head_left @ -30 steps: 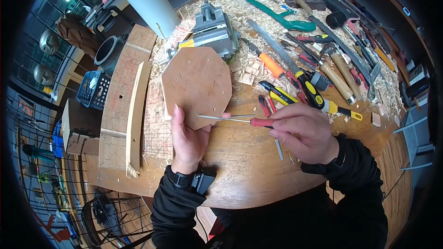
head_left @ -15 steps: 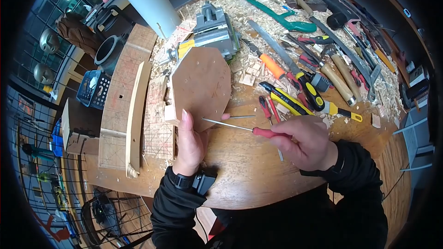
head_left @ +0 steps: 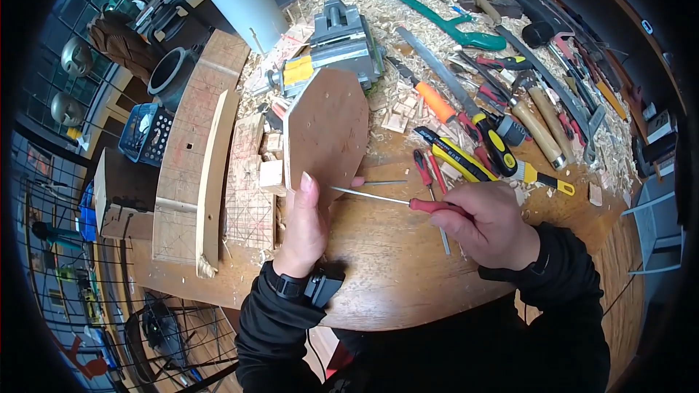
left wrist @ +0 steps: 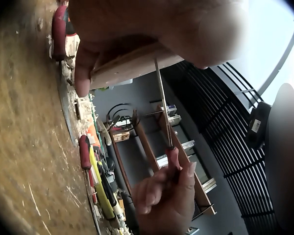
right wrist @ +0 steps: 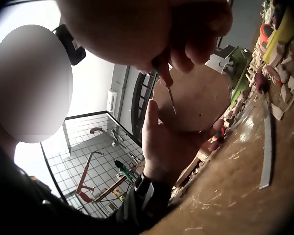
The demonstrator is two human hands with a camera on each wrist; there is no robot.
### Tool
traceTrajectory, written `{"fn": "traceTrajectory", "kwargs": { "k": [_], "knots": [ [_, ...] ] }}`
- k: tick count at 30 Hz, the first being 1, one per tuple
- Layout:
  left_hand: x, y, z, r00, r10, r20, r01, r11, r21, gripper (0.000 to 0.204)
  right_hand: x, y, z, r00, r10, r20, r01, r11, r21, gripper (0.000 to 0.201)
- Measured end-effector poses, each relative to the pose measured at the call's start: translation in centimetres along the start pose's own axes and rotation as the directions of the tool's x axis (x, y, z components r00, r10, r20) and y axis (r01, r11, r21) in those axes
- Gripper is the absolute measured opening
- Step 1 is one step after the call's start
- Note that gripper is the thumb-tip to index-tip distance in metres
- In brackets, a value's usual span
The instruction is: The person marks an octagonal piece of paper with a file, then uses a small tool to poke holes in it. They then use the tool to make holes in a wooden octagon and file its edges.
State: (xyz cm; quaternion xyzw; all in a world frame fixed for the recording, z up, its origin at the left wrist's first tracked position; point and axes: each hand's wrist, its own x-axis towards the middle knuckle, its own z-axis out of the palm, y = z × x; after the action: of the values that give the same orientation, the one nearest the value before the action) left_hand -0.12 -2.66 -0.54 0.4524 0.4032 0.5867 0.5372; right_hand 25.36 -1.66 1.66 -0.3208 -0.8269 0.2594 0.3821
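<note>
A flat wooden board with cut corners [head_left: 331,124] stands tilted in my left hand [head_left: 304,222], its thumb on the near edge and fingers behind. My right hand [head_left: 489,224] grips the red handle [head_left: 429,206] of a slim metal tool, whose thin shaft [head_left: 375,195] reaches to the board's lower part. In the right wrist view the tip meets the face of the board [right wrist: 193,98], near a small dark hole. The left wrist view shows the shaft [left wrist: 162,100] running from the board to my right hand [left wrist: 164,203].
Behind the board stands a grey vise [head_left: 338,47]. Saws, files, a yellow cutter [head_left: 459,159] and wooden-handled tools lie among shavings at the right. Curved wooden pieces [head_left: 216,182] and a marked block [head_left: 247,189] lie at the left. A loose metal file [head_left: 445,240] is near my right hand.
The board has turned more edge-on and shifted slightly right. My right hand and the tool have moved a little right with it, the tip staying at the board.
</note>
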Motion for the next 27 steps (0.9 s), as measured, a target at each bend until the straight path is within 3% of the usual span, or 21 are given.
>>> {"fn": "traceTrajectory", "kwargs": {
  "k": [2, 4, 5, 7, 10, 11, 13, 17, 19, 22, 25, 27],
  "knots": [
    [-0.1, -0.1, 0.0, 1.0, -0.006, -0.006, 0.006, 1.0, 0.007, 0.072, 0.2, 0.0, 0.5, 0.999, 0.023, -0.042, -0.022, 1.0, 0.009, 0.017],
    [-0.2, -0.1, 0.0, 1.0, -0.014, -0.012, 0.014, 1.0, 0.015, 0.072, 0.3, 0.3, 1.0, 0.974, -0.107, -0.198, 0.112, 0.994, 0.014, 0.018],
    [-0.2, -0.2, 0.1, 1.0, -0.004, -0.009, 0.004, 1.0, 0.028, 0.071, 0.2, 0.2, 0.8, 0.974, -0.105, -0.199, 0.11, 0.994, 0.013, 0.018],
    [-0.1, -0.4, -0.2, 1.0, 0.008, -0.001, -0.008, 0.999, 0.039, 0.071, -0.2, 0.0, 0.1, 0.991, 0.122, 0.045, -0.126, 0.989, 0.082, 0.017],
    [0.0, -0.5, -0.9, 0.998, -0.013, 0.069, -0.001, 0.98, 0.198, 0.068, -0.2, 0.5, 0.4, 0.989, 0.082, 0.12, -0.089, 0.995, 0.05, 0.016],
    [0.0, -0.2, -0.6, 0.998, -0.009, 0.056, 0.0, 0.987, 0.158, 0.068, -0.1, 0.3, 0.5, 0.989, 0.08, 0.123, -0.086, 0.995, 0.05, 0.016],
    [-0.1, -0.2, -0.5, 0.999, -0.006, 0.041, 0.001, 0.993, 0.116, 0.067, 0.2, 0.0, 0.7, 0.998, 0.036, -0.044, -0.034, 0.998, 0.059, 0.018],
    [0.0, -0.5, -0.8, 0.996, -0.015, 0.085, -0.004, 0.975, 0.224, 0.067, -0.1, 0.0, 0.2, 0.997, 0.063, 0.044, -0.065, 0.996, 0.064, 0.019],
    [0.1, -0.4, -0.6, 0.994, -0.014, 0.108, -0.014, 0.967, 0.255, 0.067, -0.2, 0.8, 0.3, 0.973, 0.071, 0.22, -0.085, 0.995, 0.055, 0.018],
    [0.1, -0.2, -0.2, 0.998, 0.004, 0.063, -0.016, 0.981, 0.191, 0.063, -0.1, 0.5, 0.6, 0.98, 0.096, 0.175, -0.12, 0.984, 0.13, 0.016],
    [0.2, -0.3, -0.3, 0.996, 0.029, 0.086, -0.051, 0.963, 0.265, 0.064, 0.1, -0.2, 0.2, 0.971, 0.18, 0.156, -0.206, 0.964, 0.171, 0.016],
    [0.0, -0.2, 0.0, 0.999, -0.001, 0.038, -0.007, 0.974, 0.225, 0.065, -0.1, 0.3, 0.5, 0.989, 0.111, 0.099, -0.123, 0.985, 0.121, 0.016]
  ]
}}
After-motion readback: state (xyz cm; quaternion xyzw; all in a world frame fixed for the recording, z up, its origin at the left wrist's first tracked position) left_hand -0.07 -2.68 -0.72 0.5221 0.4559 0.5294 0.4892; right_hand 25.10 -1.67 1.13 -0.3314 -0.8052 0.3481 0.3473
